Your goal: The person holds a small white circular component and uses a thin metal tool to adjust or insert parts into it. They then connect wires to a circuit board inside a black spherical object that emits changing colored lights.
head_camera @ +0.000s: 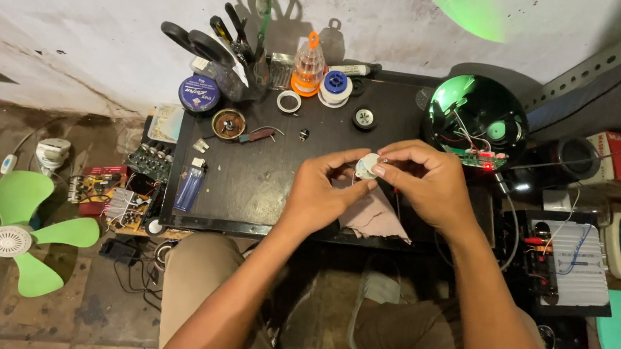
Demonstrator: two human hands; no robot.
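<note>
Both my hands meet over the middle of a small black table (247, 183). My left hand (320, 191) and my right hand (423, 179) together pinch a small round white part (366, 165) between thumbs and fingertips. Thin wires run from around the part toward the right. A pinkish cloth (376, 213) lies on the table right under my hands. Behind my right hand sits an open dome-shaped device (476, 119) with green-lit inside, wires and a small circuit board.
At the table's back stand scissors and tools in a holder (220, 43), a blue tin (199, 94), an orange-capped bottle (308, 65) and tape rolls (333, 87). A blue lighter (189, 184) lies left. A green fan blade (7, 233) lies on the floor. A breadboard box (569, 262) sits right.
</note>
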